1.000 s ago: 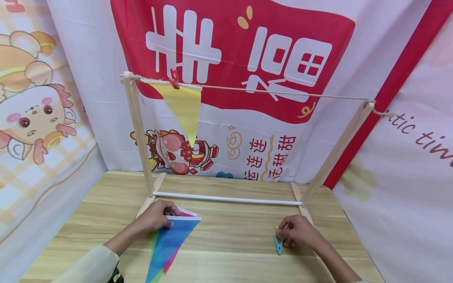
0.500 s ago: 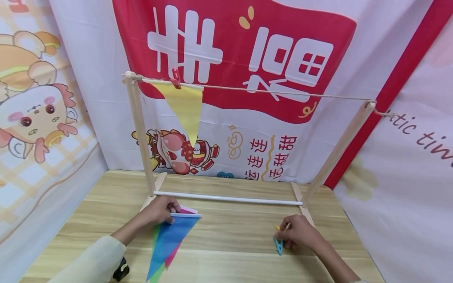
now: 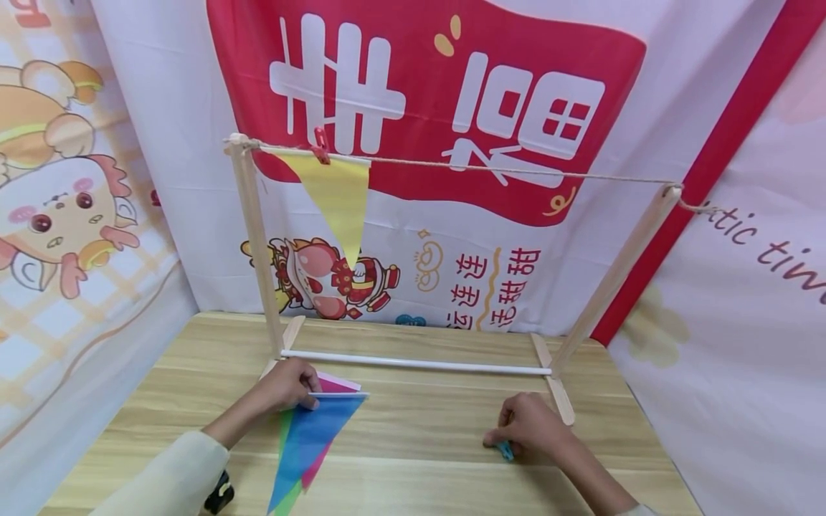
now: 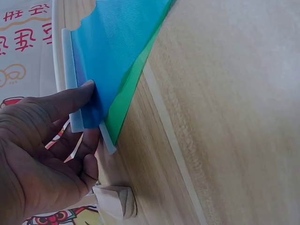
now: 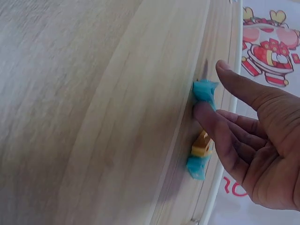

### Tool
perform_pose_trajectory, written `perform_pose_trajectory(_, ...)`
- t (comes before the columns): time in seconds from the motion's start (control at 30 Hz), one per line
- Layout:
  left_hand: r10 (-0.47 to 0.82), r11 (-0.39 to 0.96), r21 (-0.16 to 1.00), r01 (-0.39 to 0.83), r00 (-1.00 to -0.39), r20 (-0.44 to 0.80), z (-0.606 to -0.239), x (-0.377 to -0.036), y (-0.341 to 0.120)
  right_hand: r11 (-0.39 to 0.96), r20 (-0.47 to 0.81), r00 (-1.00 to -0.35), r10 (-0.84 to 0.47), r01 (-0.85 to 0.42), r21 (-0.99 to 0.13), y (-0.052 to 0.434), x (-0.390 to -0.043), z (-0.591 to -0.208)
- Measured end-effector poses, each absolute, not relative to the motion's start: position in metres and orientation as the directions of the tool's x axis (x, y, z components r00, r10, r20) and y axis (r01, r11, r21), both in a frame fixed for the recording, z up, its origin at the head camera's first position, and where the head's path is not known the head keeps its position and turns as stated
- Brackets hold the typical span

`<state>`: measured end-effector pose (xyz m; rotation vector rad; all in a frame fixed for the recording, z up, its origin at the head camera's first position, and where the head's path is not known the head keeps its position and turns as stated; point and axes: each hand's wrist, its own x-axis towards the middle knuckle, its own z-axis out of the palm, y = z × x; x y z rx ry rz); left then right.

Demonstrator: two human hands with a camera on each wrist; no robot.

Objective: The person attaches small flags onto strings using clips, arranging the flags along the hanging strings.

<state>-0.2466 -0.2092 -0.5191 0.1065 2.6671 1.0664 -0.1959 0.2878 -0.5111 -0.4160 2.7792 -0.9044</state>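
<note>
Three overlapping pennants are set out on the table (image 3: 413, 459), in front of the white rod (image 3: 416, 362) and toward its left end: a blue pennant (image 3: 316, 426) uppermost, with a pink pennant (image 3: 335, 385) and a green pennant (image 4: 133, 84) partly covered by it. The blue one's pale edge is pinched by the left hand (image 3: 288, 385), thumb laid over the front and fingers bent behind; whether the other two are gripped as well cannot be told.

In front of the rod's right end, the right hand (image 3: 525, 424) is lowered with its fingers loosely bent and its thumb spread apart, nothing being gripped. Its index fingertip is placed right at a blue clothespin (image 5: 205, 90), beside which a yellow clothespin (image 5: 200, 146) is seen.

High above the rod's left part, a yellow pennant (image 3: 340, 204) is hung from twine (image 3: 503, 170) by a red clothespin (image 3: 320, 147).
</note>
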Motion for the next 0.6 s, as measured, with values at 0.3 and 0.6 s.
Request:
perform_pose_trajectory(0.3, 0.146, 0.711, 0.699, -0.072, -0.958, -0.247, -0.522, -0.248, -0.212, 0.816, -0.056, -0.936, -0.348, -0.273, -0.510, 0.271, -0.196, -0.510)
perform_pose_trajectory(0.6, 0.140, 0.714, 0.697, -0.071, -0.960, -0.241, -0.523, -0.248, -0.214, 0.797, -0.063, -0.913, -0.403, -0.316, -0.514, 0.267, -0.200, -0.502)
